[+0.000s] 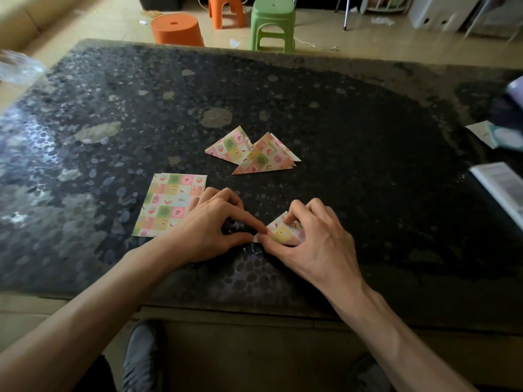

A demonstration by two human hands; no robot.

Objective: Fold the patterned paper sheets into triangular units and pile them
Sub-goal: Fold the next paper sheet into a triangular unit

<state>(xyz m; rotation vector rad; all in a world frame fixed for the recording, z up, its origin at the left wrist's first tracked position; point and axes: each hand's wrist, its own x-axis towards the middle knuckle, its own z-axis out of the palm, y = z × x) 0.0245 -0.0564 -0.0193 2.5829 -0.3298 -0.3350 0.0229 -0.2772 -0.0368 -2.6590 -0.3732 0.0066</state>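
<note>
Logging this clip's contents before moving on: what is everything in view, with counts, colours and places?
table: one, dark speckled top, fills the middle of the view
flat patterned sheets: one stack, pastel checks, left of the hands; number unclear
folded triangles: two groups side by side, same pattern, beyond the hands
half-folded sheet: one, same pattern, between the hands
orange stools: two, on the floor beyond the table
green stool: one, right of the orange ones
printed booklet: one, whitish, table's right edge
grey shoe: one, below the near edge
left hand: pinches the sheet's left corner
right hand: grips the sheet's right part
</note>
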